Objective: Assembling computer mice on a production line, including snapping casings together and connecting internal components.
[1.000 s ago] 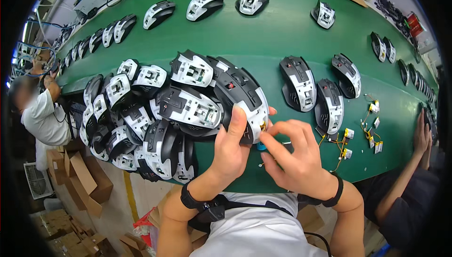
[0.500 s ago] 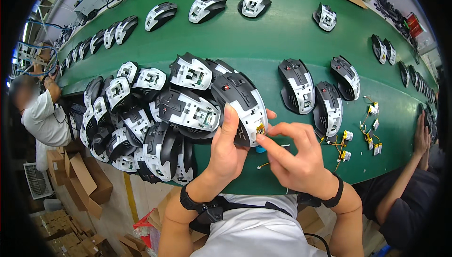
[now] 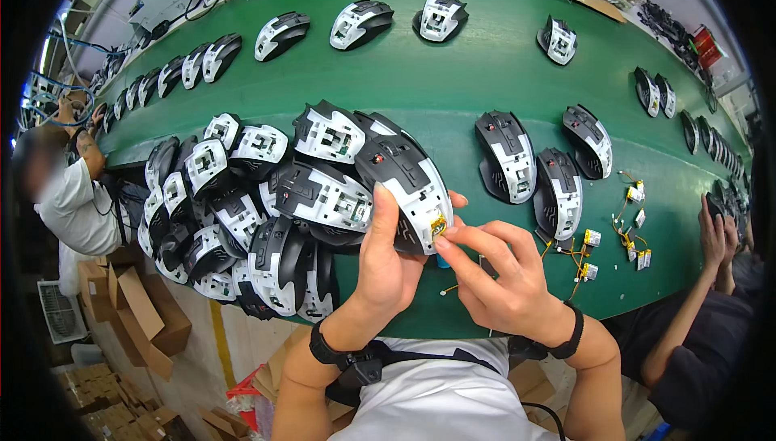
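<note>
My left hand (image 3: 386,257) is wrapped round a black-and-white computer mouse (image 3: 402,178) without its palm cover and holds it tilted above the table's near edge. Bunched yellow wires (image 3: 437,225) show in an opening at the mouse's near end. The thumb and forefinger of my right hand (image 3: 505,275) pinch at these wires; the exact spot between the fingertips is hidden. Left of my hands lies a heap of similar mice (image 3: 271,255). To the right, small silver batteries (image 3: 592,238) with thin coloured leads lie on the green table (image 3: 388,77).
Three mice (image 3: 559,194) stand right of my hands. Further mice (image 3: 356,25) form a spaced row along the far side. One person (image 3: 73,198) sits at the left; another person's hands (image 3: 715,235) hold mice at the right edge. Opened cardboard boxes (image 3: 149,312) stand on the floor.
The table scene has shifted slightly downward in the picture. The held mouse has moved a little left, and my right fingertips stay at the yellow wires.
</note>
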Tool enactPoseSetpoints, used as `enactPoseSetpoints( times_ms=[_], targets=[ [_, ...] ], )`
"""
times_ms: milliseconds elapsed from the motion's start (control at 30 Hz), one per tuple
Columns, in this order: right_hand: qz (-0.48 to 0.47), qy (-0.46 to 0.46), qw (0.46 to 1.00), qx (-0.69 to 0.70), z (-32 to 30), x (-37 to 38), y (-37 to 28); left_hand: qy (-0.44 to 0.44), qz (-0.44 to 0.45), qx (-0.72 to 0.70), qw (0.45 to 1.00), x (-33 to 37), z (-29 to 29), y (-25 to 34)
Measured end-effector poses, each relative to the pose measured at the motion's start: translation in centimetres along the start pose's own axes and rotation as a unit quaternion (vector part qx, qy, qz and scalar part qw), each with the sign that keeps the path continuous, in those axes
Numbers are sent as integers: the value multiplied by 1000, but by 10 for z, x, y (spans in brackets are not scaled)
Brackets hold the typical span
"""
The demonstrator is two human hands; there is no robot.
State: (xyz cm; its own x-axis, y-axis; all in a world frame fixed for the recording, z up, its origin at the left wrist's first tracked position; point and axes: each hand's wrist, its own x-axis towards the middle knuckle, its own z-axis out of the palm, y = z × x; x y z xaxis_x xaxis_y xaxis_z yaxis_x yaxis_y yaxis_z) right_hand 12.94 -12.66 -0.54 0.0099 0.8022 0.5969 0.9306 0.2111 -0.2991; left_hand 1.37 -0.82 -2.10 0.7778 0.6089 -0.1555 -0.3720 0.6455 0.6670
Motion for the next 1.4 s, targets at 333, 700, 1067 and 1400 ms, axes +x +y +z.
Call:
enactPoseSetpoints(
  times_ms=[333, 700, 1067, 1400],
  targets=[
    [177, 19, 951, 251, 2, 0, 8, -25, -43, 62, 997, -4, 0, -1],
    [116, 16, 976, 185, -2, 2, 7, 17, -63, 18, 998, 0, 2, 3],
    [122, -6, 974, 193, 0, 4, 5, -14, -33, 86, 996, 0, 1, -3],
    [68, 62, 985, 149, -5, 1, 6, -36, -21, 32, 999, -1, 3, 0]
  ],
)
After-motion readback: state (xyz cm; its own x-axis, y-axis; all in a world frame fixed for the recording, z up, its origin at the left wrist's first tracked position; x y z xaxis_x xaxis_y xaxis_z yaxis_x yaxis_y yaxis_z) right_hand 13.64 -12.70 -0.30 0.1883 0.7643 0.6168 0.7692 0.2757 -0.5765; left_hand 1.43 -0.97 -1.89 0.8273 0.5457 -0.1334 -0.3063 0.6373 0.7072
